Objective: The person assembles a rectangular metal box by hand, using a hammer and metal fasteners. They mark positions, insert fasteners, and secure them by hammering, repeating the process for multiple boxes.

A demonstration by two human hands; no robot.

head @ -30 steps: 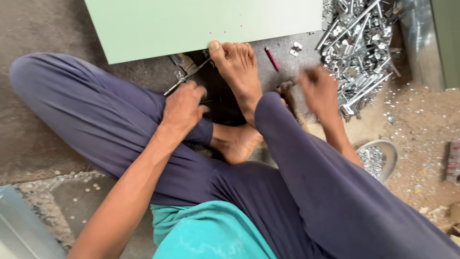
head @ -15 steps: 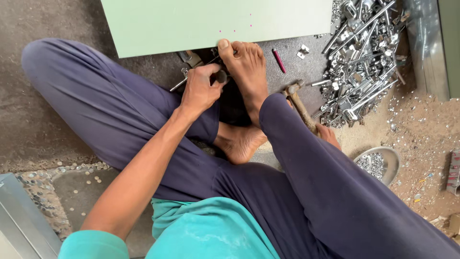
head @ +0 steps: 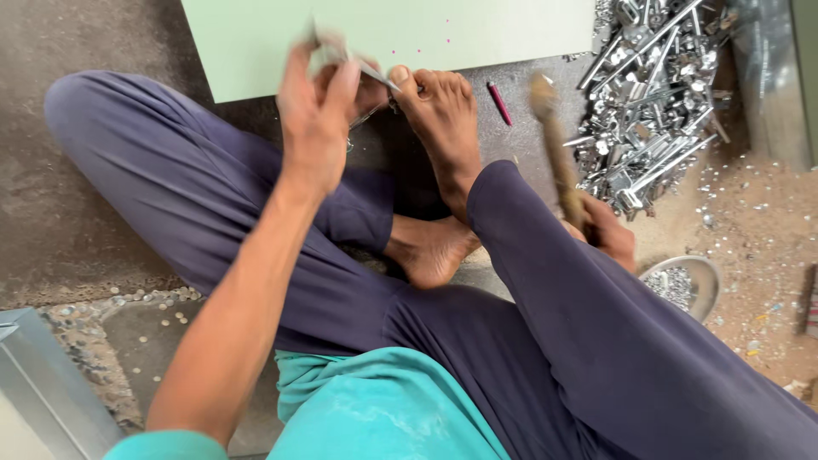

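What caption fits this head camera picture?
Seated person's left hand holds a thin metal piece; right hand grips a hammer.

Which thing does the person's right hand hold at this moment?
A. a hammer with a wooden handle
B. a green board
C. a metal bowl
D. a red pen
A: the right hand grips the wooden handle of a hammer that points up, while the red pen, the metal bowl and the green board lie apart from it on the floor.
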